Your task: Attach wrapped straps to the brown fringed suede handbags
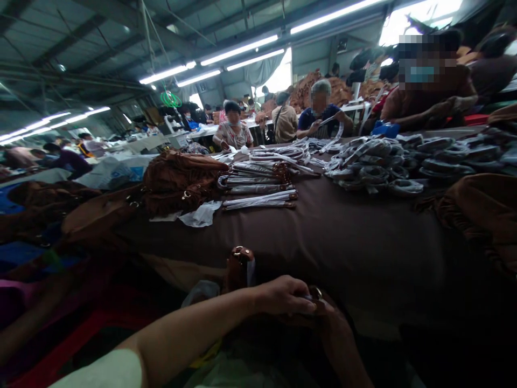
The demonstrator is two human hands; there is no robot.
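My left hand [286,295] reaches in from the lower left, its fingers closed in a pinch at the edge of a brown bag [309,319] near my lap. A metal ring [317,292] shows on the bag beside the fingertips. My right hand [332,319] is closed on the same edge from the right; its fingers are partly hidden and dark. Left of them, a brown strap end [238,269] with a ring and a rivet stands up against the table edge, partly wrapped in pale film. Most of the bag is lost in shadow.
A brown-covered table [343,231] lies ahead. On it are wrapped straps [260,200], a pile of brown fringed bags [181,180], coiled wrapped straps [375,161] and brown fabric [480,210]. Co-workers sit across; another person's arm [36,307] is at the left.
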